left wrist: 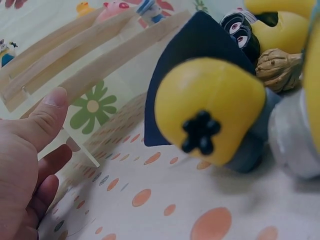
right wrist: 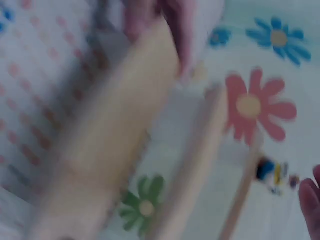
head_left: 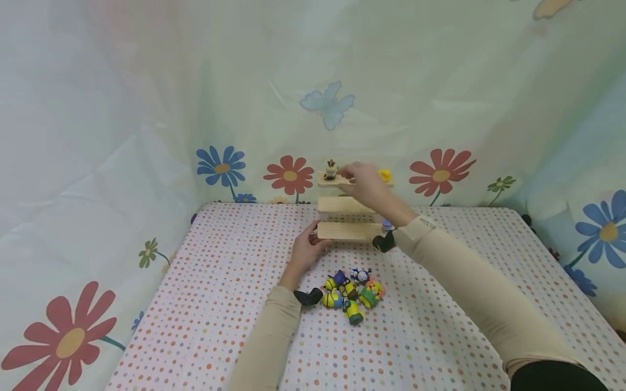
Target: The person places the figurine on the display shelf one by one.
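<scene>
A three-tier wooden display shelf [head_left: 349,232] stands near the back of the table. My left hand [head_left: 305,248] grips the left end of its lowest tier, thumb along the front [left wrist: 52,102]. Over the top tier, my right hand [head_left: 365,183] holds nothing, its fingers close beside a small crowned figurine [head_left: 331,170] at the left end. In the right wrist view the fingertips [right wrist: 311,200] are apart from that blue, white and yellow figurine [right wrist: 271,172]. Toward the top tier's right end sits a yellow toy [head_left: 385,175]. A blue toy [head_left: 387,224] is partly hidden by my right wrist.
Several yellow, blue and green toy figures [head_left: 351,308] lie clustered in front of the shelf, beside my left wrist. One yellow-headed figure [left wrist: 210,110] looms large in the left wrist view. A dotted cloth [head_left: 235,304] covers the table; a flowered curtain [head_left: 254,108] hangs behind.
</scene>
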{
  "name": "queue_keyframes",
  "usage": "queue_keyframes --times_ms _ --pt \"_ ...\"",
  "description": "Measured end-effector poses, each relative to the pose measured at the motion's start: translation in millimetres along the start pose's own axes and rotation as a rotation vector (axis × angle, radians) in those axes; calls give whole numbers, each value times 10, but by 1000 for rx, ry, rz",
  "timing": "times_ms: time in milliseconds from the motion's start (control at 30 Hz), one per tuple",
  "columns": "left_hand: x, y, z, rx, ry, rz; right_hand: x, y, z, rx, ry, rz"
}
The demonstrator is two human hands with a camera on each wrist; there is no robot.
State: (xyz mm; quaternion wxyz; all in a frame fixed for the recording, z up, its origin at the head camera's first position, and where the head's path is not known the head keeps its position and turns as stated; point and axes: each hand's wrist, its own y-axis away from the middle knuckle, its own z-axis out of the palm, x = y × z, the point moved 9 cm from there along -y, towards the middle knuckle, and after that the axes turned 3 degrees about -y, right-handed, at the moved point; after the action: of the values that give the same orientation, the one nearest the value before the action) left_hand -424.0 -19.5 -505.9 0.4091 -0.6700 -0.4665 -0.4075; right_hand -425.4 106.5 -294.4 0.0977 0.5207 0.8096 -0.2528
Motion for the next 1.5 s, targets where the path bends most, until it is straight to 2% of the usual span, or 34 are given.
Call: queue_keyframes --times_ms 67,200,333,500,633,767,900,967,1100,1200,1300,1500 --pt "16 -13 -9 1 -9 9 -98 250 165 -71 17 -50" --pt "23 -34 -47 9 -27 8 -279 742 636 -245 73 -179" --pt "31 -29 -64 10 -9 13 -383 1122 1078 -387 161 -261" --pt "29 6 -8 2 7 12 -435 1410 1395 -491 340 -293" --pt "24 16 -13 7 17 -1 -493 1469 1495 -505 459 -332" --pt "35 25 -6 9 30 -3 -541 1471 1499 -469 508 -359" --pt "40 31 -6 10 26 -4 -510 1433 1492 -471 489 -326" --pt "44 34 -8 8 27 -2 -464 1399 1486 -472 456 -299" --pt "51 23 -16 8 20 12 -342 1291 1399 -443 294 -232" --pt "52 14 -21 10 8 21 -256 1169 1223 -365 150 -199" --pt "52 4 -26 15 3 28 -139 991 966 -262 54 -143" --pt "27 -13 -2 1 22 16 189 566 354 -90 -92 38"
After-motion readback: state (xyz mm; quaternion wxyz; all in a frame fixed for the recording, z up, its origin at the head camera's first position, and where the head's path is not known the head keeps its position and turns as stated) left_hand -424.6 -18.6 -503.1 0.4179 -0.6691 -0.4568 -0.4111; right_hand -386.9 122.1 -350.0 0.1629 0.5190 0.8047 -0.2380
